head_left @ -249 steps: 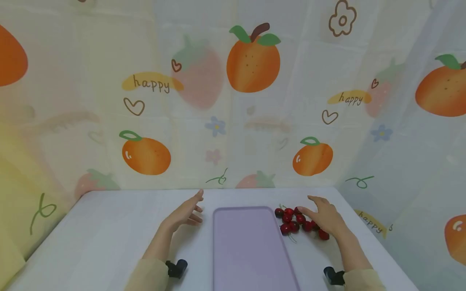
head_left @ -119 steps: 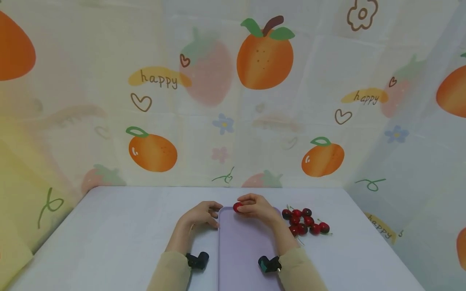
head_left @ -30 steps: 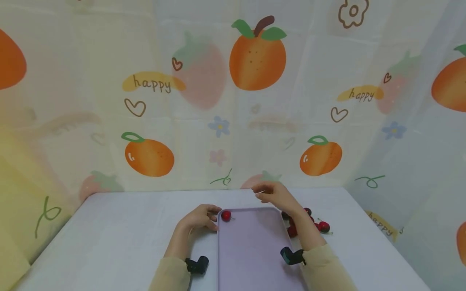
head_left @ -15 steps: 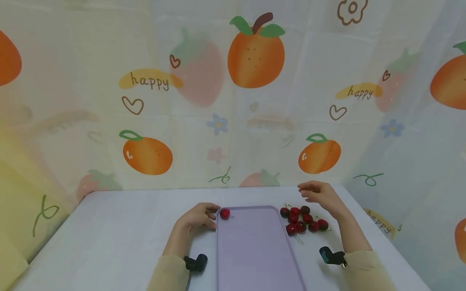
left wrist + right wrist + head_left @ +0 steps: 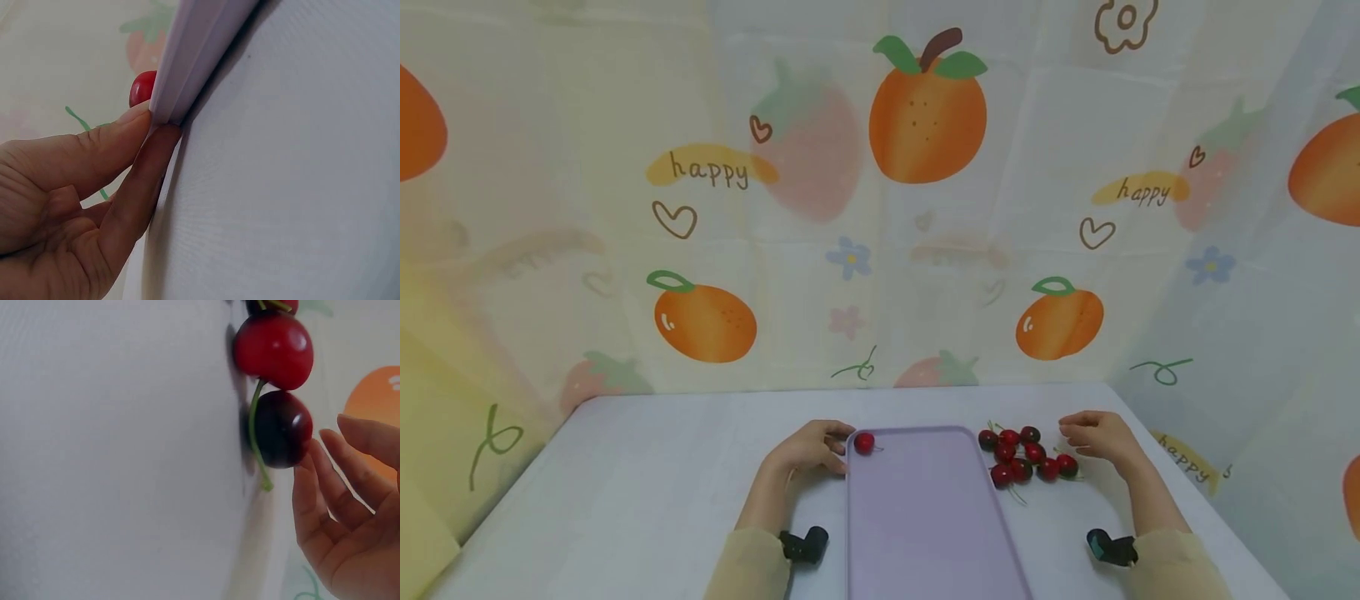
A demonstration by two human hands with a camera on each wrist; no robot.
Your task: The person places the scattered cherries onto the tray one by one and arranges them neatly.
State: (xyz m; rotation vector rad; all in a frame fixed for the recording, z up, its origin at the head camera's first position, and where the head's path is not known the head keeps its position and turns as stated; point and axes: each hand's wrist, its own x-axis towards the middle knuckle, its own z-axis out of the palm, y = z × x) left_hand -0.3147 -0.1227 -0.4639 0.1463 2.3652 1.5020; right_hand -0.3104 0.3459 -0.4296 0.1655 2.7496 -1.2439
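At the far left corner of a lilac tray (image 5: 925, 517), my left hand (image 5: 808, 446) holds the edge between thumb and finger. The left wrist view shows these fingertips (image 5: 140, 112) close together at the rim. Just inside that corner lies a red cherry (image 5: 864, 443) with its stem. My right hand (image 5: 1101, 437) hovers right of a cluster of several cherries (image 5: 1021, 467) on the table, fingers loosely bent and holding nothing. In the right wrist view its fingertips come right up to a dark cherry (image 5: 284, 429) with a green stem, below a brighter red cherry (image 5: 275, 350).
The white table (image 5: 662, 500) runs back to a fruit-printed curtain (image 5: 805, 250) that hangs behind and at the right. The cherry cluster sits close against the tray's right edge. A small black camera (image 5: 1108, 547) is strapped to each wrist.
Earlier, my right hand set one cherry into the tray's far left corner. It has since swung right over the cluster and lowered beside it. The left hand stays at the tray corner.
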